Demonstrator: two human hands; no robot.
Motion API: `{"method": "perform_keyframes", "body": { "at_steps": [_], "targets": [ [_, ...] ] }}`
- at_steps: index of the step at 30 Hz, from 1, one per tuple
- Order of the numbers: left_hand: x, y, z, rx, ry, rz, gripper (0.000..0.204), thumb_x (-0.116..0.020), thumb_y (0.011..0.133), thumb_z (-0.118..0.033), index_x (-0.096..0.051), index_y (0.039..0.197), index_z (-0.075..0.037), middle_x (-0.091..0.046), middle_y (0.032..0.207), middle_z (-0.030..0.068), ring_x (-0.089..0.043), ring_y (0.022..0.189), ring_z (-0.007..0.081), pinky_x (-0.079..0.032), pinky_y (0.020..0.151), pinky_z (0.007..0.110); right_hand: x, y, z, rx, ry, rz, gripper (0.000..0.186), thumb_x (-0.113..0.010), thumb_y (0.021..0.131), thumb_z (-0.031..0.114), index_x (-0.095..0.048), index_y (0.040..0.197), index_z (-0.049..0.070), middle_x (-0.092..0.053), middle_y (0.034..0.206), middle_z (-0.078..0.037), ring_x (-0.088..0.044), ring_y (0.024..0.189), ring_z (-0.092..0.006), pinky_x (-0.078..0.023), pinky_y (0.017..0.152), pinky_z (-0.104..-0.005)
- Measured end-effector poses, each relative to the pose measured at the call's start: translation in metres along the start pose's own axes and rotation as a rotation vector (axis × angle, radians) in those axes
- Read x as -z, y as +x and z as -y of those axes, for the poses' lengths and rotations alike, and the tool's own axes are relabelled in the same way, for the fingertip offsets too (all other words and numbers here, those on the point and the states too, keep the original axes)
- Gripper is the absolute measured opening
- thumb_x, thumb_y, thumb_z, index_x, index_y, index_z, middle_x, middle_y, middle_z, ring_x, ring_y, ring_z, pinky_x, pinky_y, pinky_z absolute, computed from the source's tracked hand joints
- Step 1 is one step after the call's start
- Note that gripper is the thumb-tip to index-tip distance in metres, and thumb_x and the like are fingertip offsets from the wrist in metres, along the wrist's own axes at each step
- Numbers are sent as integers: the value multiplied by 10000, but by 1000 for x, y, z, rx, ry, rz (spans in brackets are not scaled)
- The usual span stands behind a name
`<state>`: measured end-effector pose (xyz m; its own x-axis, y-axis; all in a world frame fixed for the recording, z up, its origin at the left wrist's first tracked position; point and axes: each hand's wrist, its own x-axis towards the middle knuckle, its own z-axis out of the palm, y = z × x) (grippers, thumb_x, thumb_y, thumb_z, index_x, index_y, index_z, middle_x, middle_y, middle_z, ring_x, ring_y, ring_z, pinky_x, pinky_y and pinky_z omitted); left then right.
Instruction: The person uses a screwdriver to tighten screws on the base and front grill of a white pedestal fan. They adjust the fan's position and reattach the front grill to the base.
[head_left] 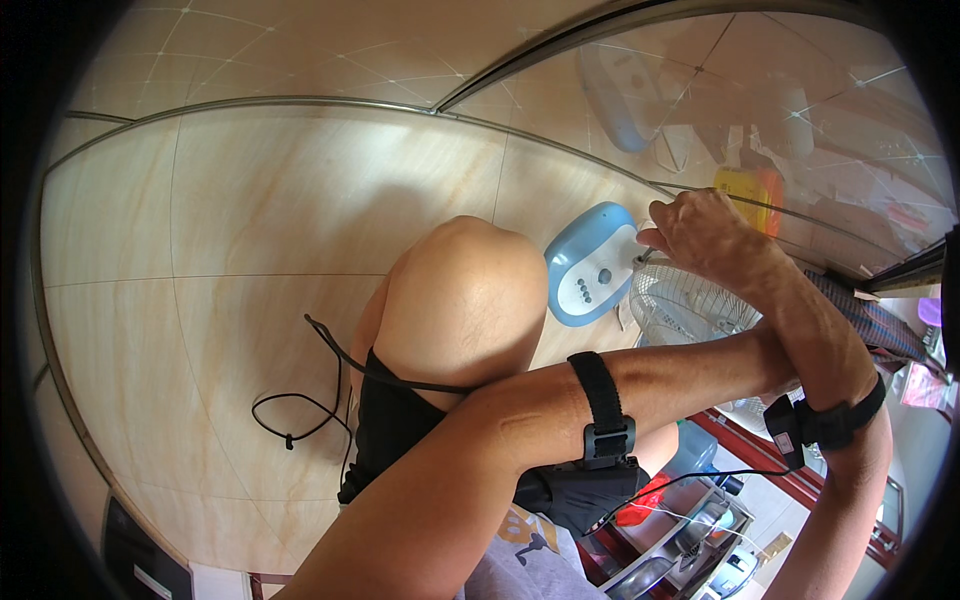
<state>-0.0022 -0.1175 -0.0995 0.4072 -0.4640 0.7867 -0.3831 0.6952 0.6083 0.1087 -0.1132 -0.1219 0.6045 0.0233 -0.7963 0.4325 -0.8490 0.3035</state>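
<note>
My right hand (700,230) reaches up to the right, fingers curled at a small metal piece (643,258) beside a blue-and-white oval panel with buttons (587,265); exactly what it grips is hidden. A round wire fan guard (665,305) is below that hand. My left arm stretches across to the right, and my left hand (775,365) is mostly hidden behind my right forearm, near the guard. Both arms wear black straps with devices.
My bare knee (465,300) is on the beige tiled floor (230,220), beside black cables (290,400). A glossy panel with metal trim (830,90) rises at the upper right. A water jug (693,450), a red bag (640,505) and a rack of metal pots (700,530) sit lower right.
</note>
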Motion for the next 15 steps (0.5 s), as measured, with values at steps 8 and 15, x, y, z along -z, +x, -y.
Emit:
{"method": "perform_keyframes", "body": {
  "at_steps": [8, 15],
  "targets": [
    [5, -2, -2, 7, 94, -13, 422, -544, 994, -276, -519, 1415, -263, -501, 1495, 24, -409, 1418, 255, -286, 1178, 440, 7, 0, -2, 86, -91, 103, 301, -526, 1021, 299, -622, 1057, 16, -712, 942, -153, -724, 866, -254, -580, 737, -375],
    [4, -2, -3, 14, 40, 35, 425, -535, 1001, -265, -506, 1425, -247, -478, 1516, 42, -400, 1423, 255, -273, 1186, 434, 4, -4, -3, 129, 27, -55, 228, -633, 952, 270, -621, 935, 43, -689, 886, -107, -704, 869, -274, -564, 752, -387]
  ]
}}
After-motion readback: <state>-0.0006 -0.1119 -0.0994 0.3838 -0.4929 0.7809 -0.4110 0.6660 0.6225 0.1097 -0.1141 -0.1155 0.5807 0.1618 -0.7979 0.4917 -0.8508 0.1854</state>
